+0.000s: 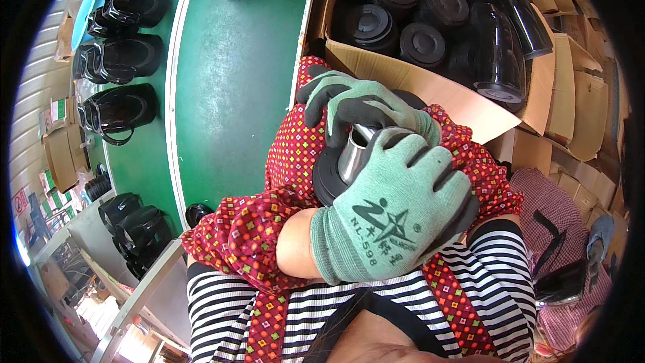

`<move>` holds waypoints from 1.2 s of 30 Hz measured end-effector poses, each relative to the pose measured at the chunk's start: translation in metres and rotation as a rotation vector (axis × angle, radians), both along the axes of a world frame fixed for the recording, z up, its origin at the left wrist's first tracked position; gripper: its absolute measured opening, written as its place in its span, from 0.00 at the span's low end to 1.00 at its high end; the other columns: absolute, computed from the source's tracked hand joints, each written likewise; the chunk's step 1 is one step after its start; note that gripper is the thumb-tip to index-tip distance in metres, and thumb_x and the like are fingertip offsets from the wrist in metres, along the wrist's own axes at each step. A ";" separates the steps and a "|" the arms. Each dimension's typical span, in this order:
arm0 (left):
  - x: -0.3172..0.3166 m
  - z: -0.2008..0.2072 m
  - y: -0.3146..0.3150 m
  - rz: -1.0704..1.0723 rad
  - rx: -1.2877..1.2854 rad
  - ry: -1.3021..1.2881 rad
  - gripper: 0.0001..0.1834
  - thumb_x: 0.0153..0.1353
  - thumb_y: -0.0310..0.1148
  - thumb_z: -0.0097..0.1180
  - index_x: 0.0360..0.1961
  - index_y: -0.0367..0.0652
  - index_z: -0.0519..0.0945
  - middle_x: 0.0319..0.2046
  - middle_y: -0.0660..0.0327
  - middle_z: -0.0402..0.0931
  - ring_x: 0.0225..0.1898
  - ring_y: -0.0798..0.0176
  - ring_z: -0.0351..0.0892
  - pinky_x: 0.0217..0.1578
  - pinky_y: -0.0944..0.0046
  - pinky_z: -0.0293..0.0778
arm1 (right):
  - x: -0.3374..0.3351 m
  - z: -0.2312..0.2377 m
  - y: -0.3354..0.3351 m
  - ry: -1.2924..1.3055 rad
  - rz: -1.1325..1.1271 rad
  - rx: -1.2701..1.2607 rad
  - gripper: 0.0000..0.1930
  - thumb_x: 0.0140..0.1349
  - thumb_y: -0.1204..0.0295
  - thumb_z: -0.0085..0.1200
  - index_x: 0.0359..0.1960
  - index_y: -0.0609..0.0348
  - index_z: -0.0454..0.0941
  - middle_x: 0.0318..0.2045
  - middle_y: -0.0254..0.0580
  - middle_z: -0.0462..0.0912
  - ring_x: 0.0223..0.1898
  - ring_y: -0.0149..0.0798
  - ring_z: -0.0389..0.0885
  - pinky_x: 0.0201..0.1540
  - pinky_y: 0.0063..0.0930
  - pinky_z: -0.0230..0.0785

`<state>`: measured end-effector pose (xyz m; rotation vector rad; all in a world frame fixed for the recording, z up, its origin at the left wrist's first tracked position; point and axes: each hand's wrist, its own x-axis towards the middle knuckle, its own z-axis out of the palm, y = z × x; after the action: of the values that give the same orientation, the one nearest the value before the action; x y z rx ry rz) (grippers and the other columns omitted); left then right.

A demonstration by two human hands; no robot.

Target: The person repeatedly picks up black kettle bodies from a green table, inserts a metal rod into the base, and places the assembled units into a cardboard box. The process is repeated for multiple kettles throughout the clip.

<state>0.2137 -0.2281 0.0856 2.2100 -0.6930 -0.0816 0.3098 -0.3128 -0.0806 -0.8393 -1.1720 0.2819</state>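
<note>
Both my hands wear green knit gloves with dark coated palms, held close together in front of my chest. Between them is a part with a shiny metal cylinder (352, 156) rising from a black round base (326, 173); its exact kind I cannot make out. My left hand (396, 208), the lower one, crosses from the left and wraps over the part's near side. Beyond it my right hand (369, 106) comes from the right, fingers curled against the metal end. Much of the part is hidden under the gloves.
A green work table (235, 81) stretches ahead on the left, with several glossy black jugs (124, 109) along its left side. At the far right stands an open cardboard box (410, 74) full of black round-based vessels (443, 5). Flattened cardboard (581, 101) lies beyond it. Another person's checked clothing (564, 208) shows at right.
</note>
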 end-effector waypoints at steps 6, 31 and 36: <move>-0.001 -0.025 0.040 -0.236 -0.475 -0.073 0.19 0.56 0.50 0.62 0.38 0.46 0.83 0.39 0.59 0.77 0.40 0.51 0.77 0.48 0.46 0.72 | -0.016 0.020 -0.037 -0.341 -0.456 -0.429 0.17 0.68 0.69 0.60 0.56 0.63 0.77 0.53 0.52 0.80 0.58 0.57 0.79 0.67 0.53 0.68; 0.067 -0.057 0.136 -0.318 0.075 0.356 0.37 0.71 0.44 0.59 0.75 0.36 0.66 0.37 0.48 0.86 0.35 0.42 0.89 0.41 0.53 0.83 | -0.042 0.147 -0.054 -0.405 -0.556 -1.352 0.37 0.53 0.62 0.69 0.67 0.59 0.76 0.42 0.45 0.78 0.41 0.50 0.78 0.46 0.47 0.68; 0.082 -0.107 0.127 -0.335 -0.038 0.184 0.30 0.70 0.49 0.53 0.62 0.35 0.78 0.39 0.48 0.87 0.40 0.41 0.89 0.43 0.51 0.84 | -0.044 0.169 -0.055 -0.476 -0.526 -1.491 0.37 0.59 0.62 0.64 0.72 0.56 0.74 0.36 0.43 0.75 0.36 0.47 0.77 0.39 0.45 0.70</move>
<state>0.2959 -0.1016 -0.0218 2.0006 -0.9444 -0.4319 0.2655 -0.3673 0.0885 -2.5762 -0.9815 0.5334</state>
